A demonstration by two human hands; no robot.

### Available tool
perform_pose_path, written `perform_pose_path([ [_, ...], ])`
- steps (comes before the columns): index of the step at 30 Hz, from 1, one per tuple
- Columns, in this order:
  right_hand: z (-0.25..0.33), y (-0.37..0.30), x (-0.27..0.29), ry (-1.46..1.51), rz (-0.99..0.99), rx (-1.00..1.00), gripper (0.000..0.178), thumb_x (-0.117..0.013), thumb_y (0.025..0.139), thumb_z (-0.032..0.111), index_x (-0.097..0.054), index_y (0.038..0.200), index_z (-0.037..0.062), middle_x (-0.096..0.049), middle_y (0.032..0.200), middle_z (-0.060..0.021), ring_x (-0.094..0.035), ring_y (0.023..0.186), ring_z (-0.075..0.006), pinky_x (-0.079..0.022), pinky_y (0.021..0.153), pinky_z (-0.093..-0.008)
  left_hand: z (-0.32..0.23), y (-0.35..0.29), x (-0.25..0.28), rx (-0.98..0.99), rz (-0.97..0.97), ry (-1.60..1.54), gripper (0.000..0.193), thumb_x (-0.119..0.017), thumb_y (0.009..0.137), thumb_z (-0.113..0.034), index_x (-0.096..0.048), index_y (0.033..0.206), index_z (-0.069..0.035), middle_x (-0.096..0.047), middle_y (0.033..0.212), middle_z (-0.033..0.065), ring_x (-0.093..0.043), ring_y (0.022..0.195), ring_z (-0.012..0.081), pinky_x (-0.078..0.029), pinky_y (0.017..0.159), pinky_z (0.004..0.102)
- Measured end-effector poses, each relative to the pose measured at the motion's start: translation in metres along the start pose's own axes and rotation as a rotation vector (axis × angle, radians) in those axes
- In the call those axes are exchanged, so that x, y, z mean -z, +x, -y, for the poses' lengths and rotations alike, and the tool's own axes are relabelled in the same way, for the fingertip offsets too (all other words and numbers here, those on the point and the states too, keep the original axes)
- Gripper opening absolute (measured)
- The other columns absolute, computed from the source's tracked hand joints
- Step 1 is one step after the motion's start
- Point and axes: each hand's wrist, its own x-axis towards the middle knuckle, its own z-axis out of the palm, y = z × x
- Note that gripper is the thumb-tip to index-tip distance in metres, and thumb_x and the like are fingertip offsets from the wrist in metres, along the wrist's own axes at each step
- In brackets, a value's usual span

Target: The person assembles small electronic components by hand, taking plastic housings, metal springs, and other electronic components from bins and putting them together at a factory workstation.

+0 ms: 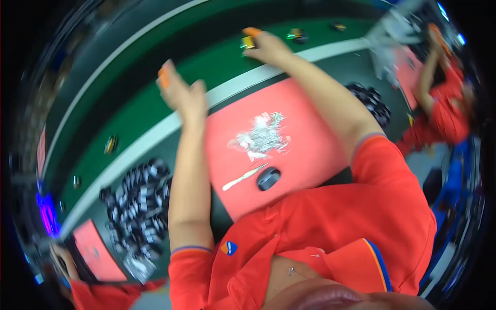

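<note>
My left hand reaches over the green conveyor belt, fingers stretched out and thumb apart, with nothing in it. An orange cover sits on a finger. Farther right, my right hand pinches a small yellow-and-black part between thumb and an orange-covered finger, above the belt. Under my arms lies a pink mat. On it are a heap of small silvery-white pieces, a slim pale tweezers-like tool and a rounded black part. Motion blurs the details.
More small yellow-and-black parts ride the belt. A white rail edges it. Black parts are piled left and right of the mat. Co-workers in red sit at the right and lower left.
</note>
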Motion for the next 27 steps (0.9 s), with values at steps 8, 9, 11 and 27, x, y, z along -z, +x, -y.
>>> perform_pose_path([
  [8, -0.017, -0.021, 0.019, -0.141, 0.107, -0.096, 0.074, -0.069, 0.079, 0.026, -0.034, 0.142, 0.01, -0.044, 0.137, -0.0201, -0.055, 0.111, -0.0354, -0.043, 0.098, -0.0393, 0.007, -0.007, 0.009, 0.133, 0.436, 0.188, 0.049, -0.056, 0.085, -0.009, -0.046, 0.132, -0.004, -0.054, 0.123, 0.0239, -0.056, 0.11, 0.0347, -0.044, 0.094, 0.0377],
  [9, -0.029, -0.032, 0.029, -0.129, 0.038, -0.037, 0.072, -0.068, 0.08, 0.027, -0.034, 0.142, 0.0101, -0.047, 0.134, -0.0204, -0.054, 0.112, -0.0346, -0.043, 0.098, -0.0392, -0.004, -0.005, 0.009, 0.193, 0.468, 0.12, 0.046, -0.057, 0.087, -0.01, -0.047, 0.132, -0.004, -0.057, 0.119, 0.0217, -0.058, 0.108, 0.0326, -0.045, 0.093, 0.0369],
  [11, -0.03, -0.058, 0.061, -0.106, 0.026, -0.069, 0.063, -0.065, 0.084, 0.029, -0.04, 0.138, 0.0109, -0.057, 0.123, -0.0181, -0.055, 0.112, -0.0322, -0.044, 0.096, -0.0385, 0.0, -0.003, 0.008, 0.165, 0.346, -0.072, 0.045, -0.058, 0.088, -0.013, -0.048, 0.131, -0.003, -0.06, 0.114, 0.019, -0.06, 0.105, 0.0291, -0.046, 0.091, 0.0359],
  [27, -0.196, -0.257, 0.197, 0.229, -0.01, -0.711, 0.06, -0.06, 0.085, 0.051, -0.059, 0.118, 0.0009, -0.063, 0.113, -0.0134, -0.058, 0.106, -0.0221, -0.041, 0.094, -0.0312, -0.037, -0.027, -0.005, 0.815, 0.269, -1.391, 0.038, -0.052, 0.096, -0.024, -0.045, 0.129, -0.006, -0.056, 0.101, 0.0054, -0.055, 0.084, 0.0139, -0.046, 0.07, 0.023],
])
